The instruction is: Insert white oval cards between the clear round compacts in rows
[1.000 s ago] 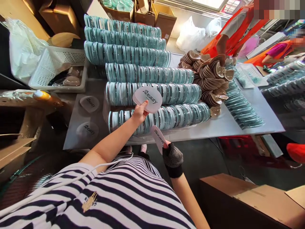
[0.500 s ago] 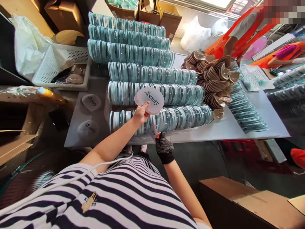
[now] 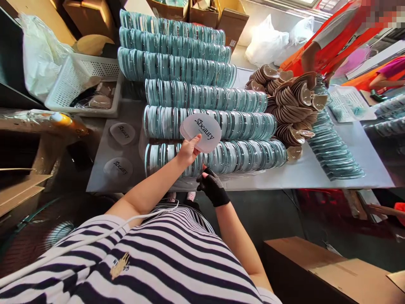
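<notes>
My left hand (image 3: 190, 150) is closed on a fanned stack of rounded white cards (image 3: 204, 131) printed "Sbeauty", its thumb on top. Just below it, my right hand (image 3: 211, 184), in a black fingerless glove with dots, is closed on a card (image 3: 203, 161) turned almost edge-on, so only a thin strip shows. Both hands are over the front row of clear, teal-rimmed round packs (image 3: 243, 156). Two matching printed cards, an upper one (image 3: 122, 133) and a lower one (image 3: 118, 170), lie flat at the table's left.
More rows of round packs (image 3: 177, 67) stand behind. Brown stacked pads (image 3: 292, 101) and a teal stack (image 3: 335, 143) are at the right. A white basket (image 3: 115, 105) stands left, a carton (image 3: 335, 261) lower right. A person in an orange apron (image 3: 329, 46) stands across the table (image 3: 373, 169).
My right hand has moved a little up and left and turned, bringing its card from a visible face to nearly edge-on. My left hand keeps the stack in about the same place.
</notes>
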`<state>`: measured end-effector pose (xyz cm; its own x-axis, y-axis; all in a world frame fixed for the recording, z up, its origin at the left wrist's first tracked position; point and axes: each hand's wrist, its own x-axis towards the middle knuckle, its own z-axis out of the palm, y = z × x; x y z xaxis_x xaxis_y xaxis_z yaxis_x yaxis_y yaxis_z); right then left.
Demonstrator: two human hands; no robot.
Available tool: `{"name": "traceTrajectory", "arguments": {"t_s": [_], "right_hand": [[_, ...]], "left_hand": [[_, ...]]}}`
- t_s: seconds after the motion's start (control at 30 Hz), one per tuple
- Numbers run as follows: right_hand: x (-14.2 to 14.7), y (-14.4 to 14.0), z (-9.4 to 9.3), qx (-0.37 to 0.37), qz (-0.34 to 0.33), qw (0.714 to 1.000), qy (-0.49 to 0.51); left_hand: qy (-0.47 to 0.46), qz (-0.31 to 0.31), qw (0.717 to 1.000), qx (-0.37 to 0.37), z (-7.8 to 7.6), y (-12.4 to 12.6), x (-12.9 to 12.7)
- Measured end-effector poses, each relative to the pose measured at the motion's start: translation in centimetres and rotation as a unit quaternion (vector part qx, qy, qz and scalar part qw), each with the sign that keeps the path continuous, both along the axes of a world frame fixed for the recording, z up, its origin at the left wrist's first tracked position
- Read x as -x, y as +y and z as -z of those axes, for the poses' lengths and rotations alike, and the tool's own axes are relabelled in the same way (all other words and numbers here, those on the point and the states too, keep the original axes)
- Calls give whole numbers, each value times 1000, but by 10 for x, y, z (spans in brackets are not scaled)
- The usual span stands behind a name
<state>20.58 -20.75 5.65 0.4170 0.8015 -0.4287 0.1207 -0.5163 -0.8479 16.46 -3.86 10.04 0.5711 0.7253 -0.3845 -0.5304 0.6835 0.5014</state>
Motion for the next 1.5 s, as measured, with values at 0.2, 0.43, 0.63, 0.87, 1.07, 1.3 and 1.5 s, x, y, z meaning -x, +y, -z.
{"name": "traceTrajectory", "arguments": {"t_s": [0.2, 0.43, 0.63, 0.87, 1.07, 1.3, 1.5], "right_hand": [[6, 7, 18, -51, 126, 987, 89], [9, 18, 21, -21, 170, 981, -91], [0, 12, 2, -48, 56, 990, 121], [-21, 12, -20, -60, 95, 993, 25], [-50, 26, -55, -178, 145, 895, -381], [-3, 46, -63, -161, 103, 865, -465], [0, -19, -72, -52, 268, 822, -500]], "left_hand": [[-5, -4, 1000, -5, -1, -2, 1], [15, 1, 1000, -12, 0, -4, 1], [18, -16, 997, -69, 1, -9, -2], [93, -14, 990, -108, 1, -12, -8], [85, 37, 987, -133, -7, -25, 10], [88, 34, 991, -94, -1, -38, 27], [83, -38, 995, -27, -7, -1, 36]]}}
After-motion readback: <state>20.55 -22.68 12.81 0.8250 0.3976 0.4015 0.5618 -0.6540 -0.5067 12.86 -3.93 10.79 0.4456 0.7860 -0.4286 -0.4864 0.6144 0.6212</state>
